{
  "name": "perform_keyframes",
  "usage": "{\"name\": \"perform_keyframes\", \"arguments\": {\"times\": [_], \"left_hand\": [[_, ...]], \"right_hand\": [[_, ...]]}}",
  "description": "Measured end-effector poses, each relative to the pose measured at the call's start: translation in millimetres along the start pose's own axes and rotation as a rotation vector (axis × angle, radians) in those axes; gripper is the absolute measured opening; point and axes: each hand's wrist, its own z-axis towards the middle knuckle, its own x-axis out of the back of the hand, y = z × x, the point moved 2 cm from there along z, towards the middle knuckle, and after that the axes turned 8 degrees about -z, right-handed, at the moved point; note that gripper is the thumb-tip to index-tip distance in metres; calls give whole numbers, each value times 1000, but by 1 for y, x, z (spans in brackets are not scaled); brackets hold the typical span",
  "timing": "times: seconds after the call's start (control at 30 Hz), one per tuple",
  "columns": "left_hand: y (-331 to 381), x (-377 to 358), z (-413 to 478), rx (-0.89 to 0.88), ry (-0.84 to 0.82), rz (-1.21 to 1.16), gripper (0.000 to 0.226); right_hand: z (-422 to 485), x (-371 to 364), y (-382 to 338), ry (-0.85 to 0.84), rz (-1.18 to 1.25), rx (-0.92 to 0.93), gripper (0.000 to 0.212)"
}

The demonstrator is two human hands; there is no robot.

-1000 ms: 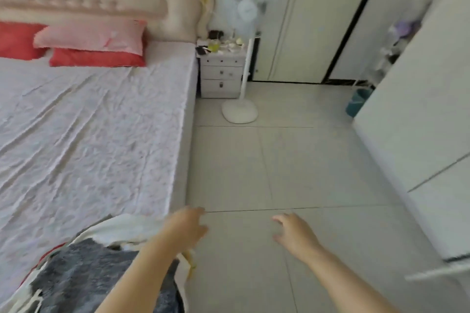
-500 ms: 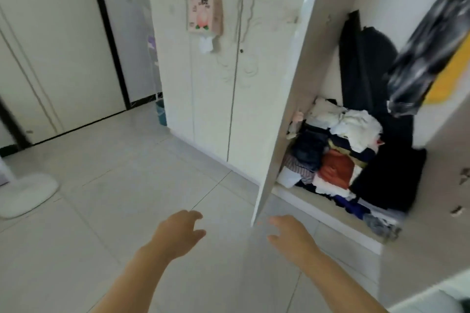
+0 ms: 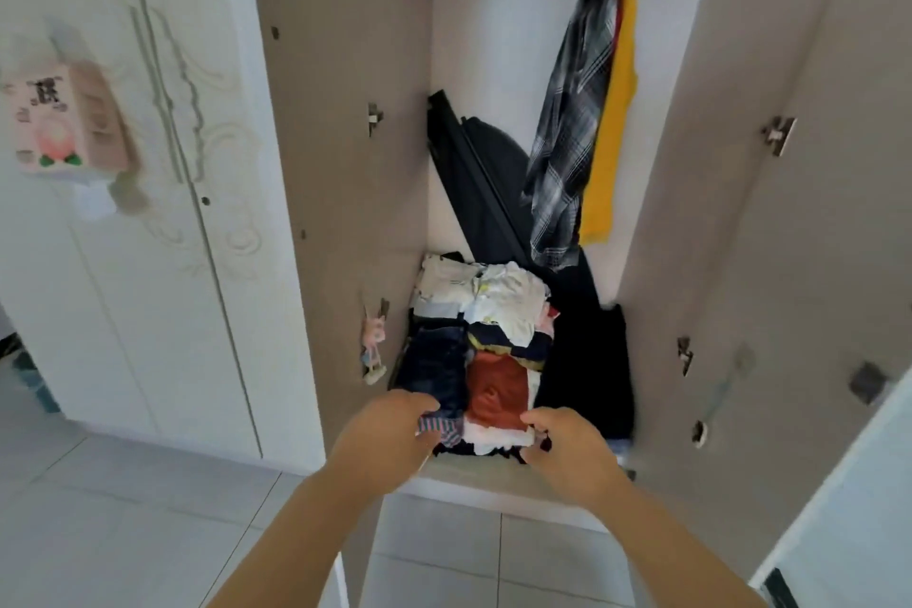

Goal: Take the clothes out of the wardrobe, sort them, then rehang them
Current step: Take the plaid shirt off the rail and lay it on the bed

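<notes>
The open wardrobe (image 3: 345, 163) holds a pile of folded clothes (image 3: 498, 341) on its floor: white pieces at the back, dark jeans left, a rust-red piece in the middle. A black garment (image 3: 587, 360) lies to the right. A grey plaid shirt (image 3: 572, 114) and a yellow garment (image 3: 612, 123) hang from the rail above. My left hand (image 3: 385, 439) pinches a striped cloth at the pile's front left. My right hand (image 3: 567, 449) grips the front right edge of the pile, fingers curled on white and dark fabric.
A dark flat board (image 3: 474, 173) leans diagonally inside the wardrobe. Shut white doors (image 3: 163, 212) stand to the left, with a pink tissue box (image 3: 64, 123) hung on them. The right door (image 3: 839, 459) stands open at the edge. Pale floor tiles (image 3: 123, 533) lie below.
The view swung from the bed and floor to the wardrobe interior. Both hands went from open in mid-air to gripping the front of the clothes pile.
</notes>
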Motion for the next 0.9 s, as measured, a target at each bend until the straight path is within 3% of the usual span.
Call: {"name": "perform_keyframes", "arguments": {"times": [0.4, 0.9], "left_hand": [[75, 74, 267, -346, 153, -138, 36], [154, 161, 517, -476, 608, -176, 38]], "right_hand": [[198, 145, 26, 361, 86, -38, 47], [432, 325, 64, 799, 57, 233, 44]]}}
